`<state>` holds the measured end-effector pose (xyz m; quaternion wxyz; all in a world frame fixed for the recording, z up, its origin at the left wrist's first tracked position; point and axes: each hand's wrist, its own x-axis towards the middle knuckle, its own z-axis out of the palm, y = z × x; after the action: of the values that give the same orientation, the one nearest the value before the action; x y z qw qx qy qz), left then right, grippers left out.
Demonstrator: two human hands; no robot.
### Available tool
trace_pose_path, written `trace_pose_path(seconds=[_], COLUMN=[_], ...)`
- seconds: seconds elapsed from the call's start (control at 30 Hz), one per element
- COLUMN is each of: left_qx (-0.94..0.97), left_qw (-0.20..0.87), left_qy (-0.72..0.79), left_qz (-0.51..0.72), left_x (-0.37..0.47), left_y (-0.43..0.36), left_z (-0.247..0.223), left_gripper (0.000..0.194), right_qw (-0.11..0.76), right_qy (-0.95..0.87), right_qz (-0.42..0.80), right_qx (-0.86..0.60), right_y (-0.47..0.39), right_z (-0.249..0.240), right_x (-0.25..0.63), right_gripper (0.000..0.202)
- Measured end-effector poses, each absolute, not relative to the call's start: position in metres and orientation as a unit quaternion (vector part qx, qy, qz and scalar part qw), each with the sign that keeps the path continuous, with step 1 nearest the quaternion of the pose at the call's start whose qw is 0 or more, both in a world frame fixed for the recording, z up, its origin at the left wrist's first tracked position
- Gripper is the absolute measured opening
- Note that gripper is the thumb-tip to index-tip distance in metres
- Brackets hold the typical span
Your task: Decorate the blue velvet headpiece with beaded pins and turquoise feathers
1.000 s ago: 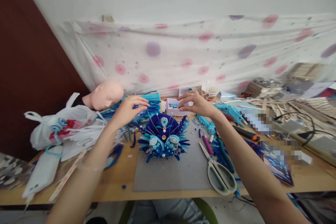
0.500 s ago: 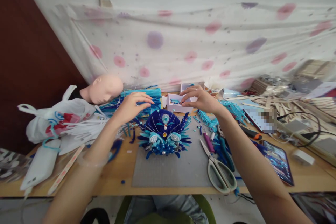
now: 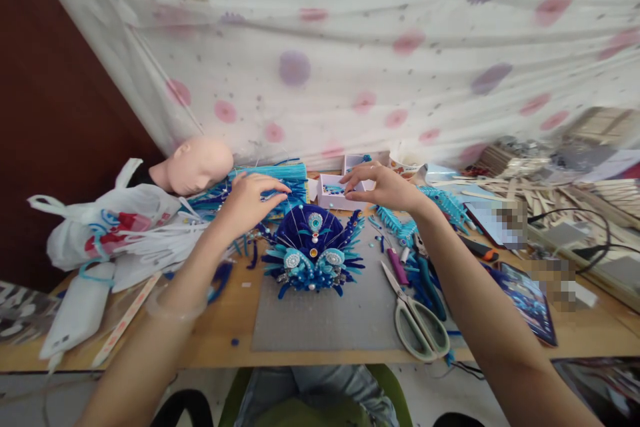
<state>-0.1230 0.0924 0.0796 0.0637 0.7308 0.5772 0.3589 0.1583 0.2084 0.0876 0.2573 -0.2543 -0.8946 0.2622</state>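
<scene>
A dark-blue headpiece (image 3: 313, 250) stands upright on a grey cutting mat (image 3: 330, 330), trimmed with light-blue fringes, pearls, beads and jewelled ornaments. Thin wires rise from its top, some tipped with tiny beads. Above its upper left, my left hand (image 3: 257, 195) has thumb and forefinger pinched at a thin wire. My right hand (image 3: 377, 187) hovers over the upper right, fingers curled toward the thumb; anything between these fingertips is too small to make out. Behind the headpiece, a small white box (image 3: 334, 201) holds blue pieces.
Scissors (image 3: 417, 320), a purple-handled tool (image 3: 397, 265) and teal-handled pliers (image 3: 431, 287) lie right of the headpiece. Further right are a tablet (image 3: 527, 300) and wooden strips. On the left are a mannequin head (image 3: 200, 163), a plastic bag (image 3: 110, 220) and a white power bank (image 3: 80, 313).
The view has shifted slightly. Both hands keep nearly the same places above the headpiece, with only small finger movements. The headpiece stays where it was on the mat.
</scene>
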Motion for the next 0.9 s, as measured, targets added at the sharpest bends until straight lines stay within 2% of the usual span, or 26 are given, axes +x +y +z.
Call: trace_pose_path(seconds=[0.23, 0.4, 0.53, 0.73, 0.9], left_qx=[0.683, 0.648, 0.634, 0.626, 0.598], left_qw=[0.214, 0.299, 0.329, 0.354, 0.342], left_qy=[0.572, 0.555, 0.544, 0.531, 0.536], left_qz=[0.399, 0.428, 0.441, 0.448, 0.489], left_x=[-0.115, -0.113, -0.112, -0.111, -0.115], left_y=[0.09, 0.092, 0.091, 0.093, 0.088], left_z=[0.072, 0.063, 0.062, 0.061, 0.059], left_gripper=[0.018, 0.017, 0.014, 0.009, 0.009], right_qw=[0.228, 0.242, 0.258, 0.209, 0.264], right_qy=[-0.847, -0.828, -0.837, -0.844, -0.837], right_qz=[0.412, 0.451, 0.428, 0.449, 0.425], right_qx=[-0.246, -0.229, -0.225, -0.208, -0.221], right_y=[0.203, 0.196, 0.196, 0.202, 0.198], right_z=[0.077, 0.073, 0.078, 0.076, 0.067], right_x=[0.147, 0.14, 0.142, 0.145, 0.145], right_gripper=[0.027, 0.026, 0.02, 0.022, 0.024])
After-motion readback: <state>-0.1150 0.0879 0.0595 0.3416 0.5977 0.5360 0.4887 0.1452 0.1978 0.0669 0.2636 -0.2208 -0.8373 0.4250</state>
